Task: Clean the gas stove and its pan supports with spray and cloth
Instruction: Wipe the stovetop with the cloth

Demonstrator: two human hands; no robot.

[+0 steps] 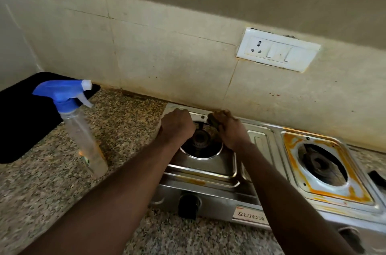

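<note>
Right hand (228,131): fingers curled round a dark wad, taken to be the cloth (213,120), pressed on the stove (208,189) top near its far edge, just behind the left burner (199,140).

Left hand (177,126): fingers curled down at the far-left corner of the stove, at the rim of the burner well. Cannot tell if it grips anything or only braces.

Step, as judged: scrubbing the plate round the left burner. This plate looks mostly bright. The plate round the right burner (319,163) carries heavy orange staining and looks untouched. No pan support shows on the right burner; the hands hide part of the left one.

Next move likely calls for working the cloth round the well rim and toward the front edge, then shifting to the right plate, probably with fresh spray first.

Stove: long axis runs left to right along the wall (167,62), back edge close against it. The knob (189,205) faces the person.

Spray bottle (83,135): stands upright on the counter (129,129), left of the stove and apart from it, beside a black mat (23,121) in the far-left corner. Nozzle points right, toward the stove. No hand touches it.
</note>
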